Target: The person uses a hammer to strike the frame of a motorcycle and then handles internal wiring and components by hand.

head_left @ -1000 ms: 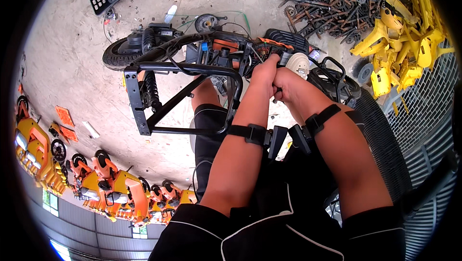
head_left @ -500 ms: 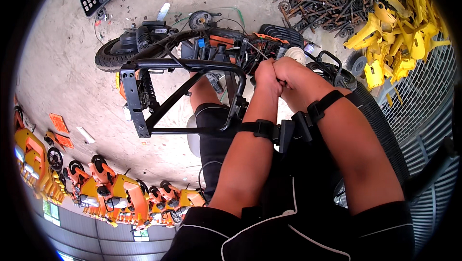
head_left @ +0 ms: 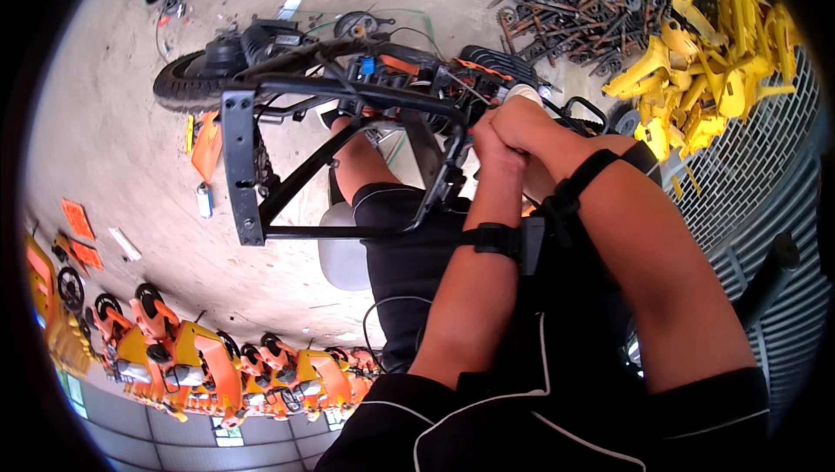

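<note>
A stripped scooter lies on its side in front of me, its black tube frame (head_left: pixel 357 89) reaching across my left leg. My left hand (head_left: pixel 496 146) and my right hand (head_left: pixel 515 120) are pressed together at the frame's right part, both closed, the right over the left. A thin metal rod (head_left: pixel 468 87) runs from them up and left into the wiring and parts; its held end is hidden by my fingers. Close to the hands lie a black ribbed footboard (head_left: pixel 497 63) and a round whitish part (head_left: pixel 524 93).
A black tyre (head_left: pixel 178 85) is at the scooter's left end. Beyond are rusty crank parts (head_left: pixel 578 11) and yellow plastic panels (head_left: pixel 731 46). Orange scooters (head_left: pixel 200 350) stand in a row at lower left. A grey seat-like shape (head_left: pixel 344 250) is beside my left leg.
My view has shifted a little, and the scooter's frame shows tilted differently. Both hands stay closed together at the rod, the forearms now slightly further right in the picture.
</note>
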### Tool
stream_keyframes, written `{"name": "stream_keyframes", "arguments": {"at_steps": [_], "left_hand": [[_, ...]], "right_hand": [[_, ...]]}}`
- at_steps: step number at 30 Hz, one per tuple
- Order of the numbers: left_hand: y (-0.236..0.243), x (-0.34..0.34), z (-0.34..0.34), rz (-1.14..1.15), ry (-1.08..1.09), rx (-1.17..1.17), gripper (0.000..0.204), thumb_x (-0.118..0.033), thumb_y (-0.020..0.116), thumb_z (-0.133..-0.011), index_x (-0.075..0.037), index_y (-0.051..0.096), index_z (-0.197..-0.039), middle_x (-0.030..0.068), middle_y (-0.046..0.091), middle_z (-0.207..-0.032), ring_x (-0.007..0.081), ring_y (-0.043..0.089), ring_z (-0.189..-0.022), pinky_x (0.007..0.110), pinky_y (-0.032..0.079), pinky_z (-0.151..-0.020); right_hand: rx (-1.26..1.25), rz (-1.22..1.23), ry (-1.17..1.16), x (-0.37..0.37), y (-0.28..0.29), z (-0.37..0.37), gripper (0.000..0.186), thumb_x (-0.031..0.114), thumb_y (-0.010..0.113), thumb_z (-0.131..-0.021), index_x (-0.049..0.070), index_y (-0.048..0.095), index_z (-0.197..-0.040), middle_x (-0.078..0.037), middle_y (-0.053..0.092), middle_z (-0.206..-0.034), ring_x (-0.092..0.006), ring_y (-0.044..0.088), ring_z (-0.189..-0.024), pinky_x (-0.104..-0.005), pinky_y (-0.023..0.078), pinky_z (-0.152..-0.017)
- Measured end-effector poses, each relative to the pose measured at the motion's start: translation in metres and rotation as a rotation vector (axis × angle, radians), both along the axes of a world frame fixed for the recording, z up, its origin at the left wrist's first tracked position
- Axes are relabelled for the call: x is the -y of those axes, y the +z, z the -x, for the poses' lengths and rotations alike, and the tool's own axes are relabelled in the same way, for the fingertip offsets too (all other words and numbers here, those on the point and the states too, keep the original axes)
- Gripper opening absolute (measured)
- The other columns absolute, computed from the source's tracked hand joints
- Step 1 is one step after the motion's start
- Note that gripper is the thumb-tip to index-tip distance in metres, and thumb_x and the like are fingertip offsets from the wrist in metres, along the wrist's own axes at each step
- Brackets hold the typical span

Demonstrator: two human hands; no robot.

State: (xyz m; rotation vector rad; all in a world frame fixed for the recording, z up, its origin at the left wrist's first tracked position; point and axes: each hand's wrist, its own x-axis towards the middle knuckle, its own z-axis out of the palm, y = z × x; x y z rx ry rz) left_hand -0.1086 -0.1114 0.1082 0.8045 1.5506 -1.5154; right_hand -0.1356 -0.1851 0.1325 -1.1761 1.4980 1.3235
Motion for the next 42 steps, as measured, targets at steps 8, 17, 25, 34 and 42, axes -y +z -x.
{"name": "stream_keyframes", "arguments": {"at_steps": [8,17,25,34,42], "left_hand": [[-0.005,-0.014,0.029,0.101,0.351,0.125,0.021,-0.017,0.053,-0.087,-0.011,0.063,-0.105,0.0101,0.067,-0.098,0.0261,0.064,-0.091,0.039,0.052,-0.084],[0.012,-0.008,0.028,0.098,0.569,0.03,0.023,-0.022,0.055,-0.089,-0.01,0.061,-0.108,0.008,0.062,-0.097,0.0226,0.06,-0.089,0.033,0.048,-0.08],[0.005,-0.065,0.01,0.254,0.093,0.227,0.025,-0.029,0.056,-0.091,-0.01,0.06,-0.105,0.0041,0.058,-0.087,0.0184,0.058,-0.078,0.029,0.047,-0.07],[-0.009,-0.068,-0.04,0.452,-0.298,0.234,0.025,-0.036,0.057,-0.094,-0.01,0.057,-0.094,-0.0012,0.051,-0.075,0.0121,0.056,-0.068,0.03,0.051,-0.062],[0.036,-0.067,-0.048,0.446,-0.584,0.443,0.055,-0.054,0.043,-0.098,-0.013,0.045,-0.134,0.0063,0.053,-0.126,0.0214,0.049,-0.125,0.044,0.041,-0.096]], "right_hand": [[-0.05,0.09,0.153,-0.007,-0.007,0.001,0.037,0.025,0.053,-0.085,0.001,0.07,-0.108,-0.023,0.068,-0.109,-0.0363,0.066,-0.103,-0.042,0.052,-0.088],[-0.118,0.151,0.536,0.013,0.032,-0.09,0.023,0.023,0.067,-0.078,0.013,0.074,-0.097,-0.01,0.072,-0.1,-0.0314,0.069,-0.094,-0.0374,0.056,-0.079],[0.093,0.21,0.422,-0.047,0.017,-0.025,0.032,0.022,0.062,-0.084,0.012,0.063,-0.115,-0.015,0.068,-0.097,-0.0344,0.066,-0.098,-0.0421,0.051,-0.09],[-0.093,-0.103,-1.067,-0.022,0.017,-0.024,0.008,0.011,0.055,-0.084,0.005,0.058,-0.079,-0.001,0.054,-0.062,-0.0073,0.045,-0.043,-0.0228,0.027,-0.035],[-0.073,-0.047,-1.296,0.005,0.019,-0.006,0.011,0.016,0.059,-0.082,0.008,0.054,-0.076,0.001,0.055,-0.064,-0.005,0.041,-0.039,-0.0185,0.024,-0.031]]}}
